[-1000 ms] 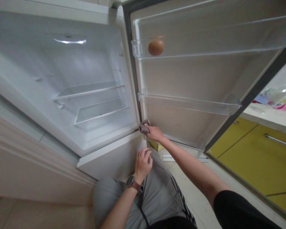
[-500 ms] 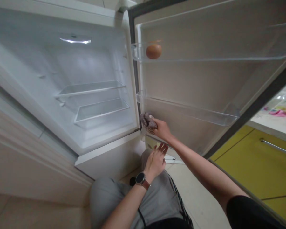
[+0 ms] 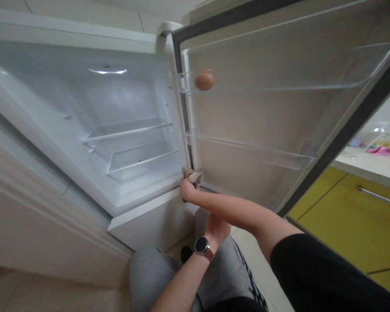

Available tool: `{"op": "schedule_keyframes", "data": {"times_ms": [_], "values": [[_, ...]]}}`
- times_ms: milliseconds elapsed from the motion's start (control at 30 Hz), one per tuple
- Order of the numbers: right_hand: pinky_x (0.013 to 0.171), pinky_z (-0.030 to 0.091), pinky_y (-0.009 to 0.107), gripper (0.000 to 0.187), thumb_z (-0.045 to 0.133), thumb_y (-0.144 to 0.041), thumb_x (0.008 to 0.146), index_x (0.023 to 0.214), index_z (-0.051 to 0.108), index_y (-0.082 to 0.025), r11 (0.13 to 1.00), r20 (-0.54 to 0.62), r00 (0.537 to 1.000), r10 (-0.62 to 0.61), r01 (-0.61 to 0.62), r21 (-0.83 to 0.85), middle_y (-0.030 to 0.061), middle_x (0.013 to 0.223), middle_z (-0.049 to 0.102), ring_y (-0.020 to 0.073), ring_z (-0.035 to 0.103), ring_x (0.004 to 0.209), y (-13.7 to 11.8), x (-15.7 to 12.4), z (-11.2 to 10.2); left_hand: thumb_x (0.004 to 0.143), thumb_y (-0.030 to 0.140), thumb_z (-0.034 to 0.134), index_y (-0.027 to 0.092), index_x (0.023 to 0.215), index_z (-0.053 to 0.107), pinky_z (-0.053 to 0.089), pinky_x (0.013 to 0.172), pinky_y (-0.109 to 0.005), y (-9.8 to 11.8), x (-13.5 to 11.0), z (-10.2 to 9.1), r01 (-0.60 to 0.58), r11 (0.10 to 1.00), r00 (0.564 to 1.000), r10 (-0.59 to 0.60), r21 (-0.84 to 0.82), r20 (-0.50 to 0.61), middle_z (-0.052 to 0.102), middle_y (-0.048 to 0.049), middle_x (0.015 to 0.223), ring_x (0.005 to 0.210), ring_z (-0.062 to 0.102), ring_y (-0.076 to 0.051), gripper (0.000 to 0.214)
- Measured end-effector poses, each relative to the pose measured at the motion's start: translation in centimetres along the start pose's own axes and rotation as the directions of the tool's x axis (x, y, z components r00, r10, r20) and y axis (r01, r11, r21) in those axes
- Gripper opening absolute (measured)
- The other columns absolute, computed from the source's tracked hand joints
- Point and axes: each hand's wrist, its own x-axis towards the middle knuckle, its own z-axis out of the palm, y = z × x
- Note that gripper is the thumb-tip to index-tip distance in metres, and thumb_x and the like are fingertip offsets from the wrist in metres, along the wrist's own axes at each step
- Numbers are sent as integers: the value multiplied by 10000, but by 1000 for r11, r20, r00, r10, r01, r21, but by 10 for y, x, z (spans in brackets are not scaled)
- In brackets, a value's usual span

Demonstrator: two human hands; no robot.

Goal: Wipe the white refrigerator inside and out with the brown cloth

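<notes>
My right hand [image 3: 187,190] is closed around a patterned cloth [image 3: 195,176]. It holds the cloth at the lower hinge-side corner of the opened fridge door [image 3: 247,112], close to the front edge of the fridge compartment [image 3: 126,97]. My left hand [image 3: 218,228], with a watch [image 3: 201,245] on its wrist, is below the right forearm near the door's bottom edge. That forearm hides its fingers. Two clear door shelves cross the door's inner face, and a brown egg [image 3: 204,81] rests in the upper door shelf [image 3: 279,86].
Inside the lit compartment are two glass shelves [image 3: 143,156]. At right, a yellow cabinet [image 3: 344,216] with a metal handle [image 3: 380,198] stands under a white counter [image 3: 370,167], where a pink item [image 3: 378,150] lies. My bent knee [image 3: 146,268] is below the fridge's lower front.
My right hand has moved the cloth left and down, from the door's inner face to the hinge-side corner. The right forearm now covers my left fingers. The view has tilted slightly.
</notes>
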Motion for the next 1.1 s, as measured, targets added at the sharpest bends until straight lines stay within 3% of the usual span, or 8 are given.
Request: {"op": "schedule_keyframes", "data": {"times_ms": [100,233,333,400,533,633,833,1100], "values": [[1099,398,665,291,636,-128,812,1058,789,-158,998,50,997,-59,60,-22,155,1134,763,372,661,1185,-3,-11,2,848,100,534,174,1333,642,551,1086,-524,3,3,7,18,998,1000,-17,53,-9,719,-142,1260,1255,630,-351,502],[1025,506,538,240,714,-146,745,969,798,-169,981,72,978,-194,195,-7,148,1080,772,341,695,1100,17,-39,-7,775,27,537,144,1209,687,604,979,-503,8,7,14,50,995,999,-51,82,3,743,-172,1157,1133,692,-349,473],[985,515,514,324,636,-165,813,1106,774,-177,974,-37,976,-215,217,58,159,1127,756,339,686,1119,51,-68,-9,746,32,572,132,1296,644,515,1120,-496,12,6,12,5,991,1000,-6,135,5,675,-181,1325,1294,610,-342,564],[982,513,477,426,579,-148,828,1221,733,-200,947,-181,976,-123,171,273,141,1184,742,311,683,1125,78,-87,-1,760,61,592,118,1448,533,418,1215,-486,15,4,9,-29,984,1000,28,176,10,520,-182,1534,1456,460,-334,694],[1044,479,358,479,561,-174,818,1280,689,-186,595,-252,960,123,132,793,62,1246,723,213,651,1153,116,-110,41,772,76,573,108,1624,264,323,1277,-449,18,3,9,-19,977,999,13,210,33,287,-151,1687,1571,265,-263,907],[949,528,333,405,520,-237,835,1159,719,-100,473,-158,966,204,44,880,85,1109,749,191,678,987,127,-115,71,785,91,542,116,1628,255,289,1292,-460,18,1,12,-17,976,999,9,216,36,268,-124,1697,1576,250,-236,891],[784,553,279,341,575,-242,749,999,755,-97,455,-10,979,203,-85,886,62,892,756,172,664,776,147,-140,85,838,166,570,152,1601,351,307,1283,-502,20,-8,-1,8,990,1000,-7,141,-6,336,-118,1669,1563,285,-264,794],[852,520,317,400,591,-128,663,999,803,-173,609,132,947,293,-291,738,85,956,781,247,699,903,179,-244,71,918,153,618,192,1417,572,325,1257,-550,-12,20,-50,37,996,990,-26,85,-138,503,-128,1566,1507,401,-274,502]]}}
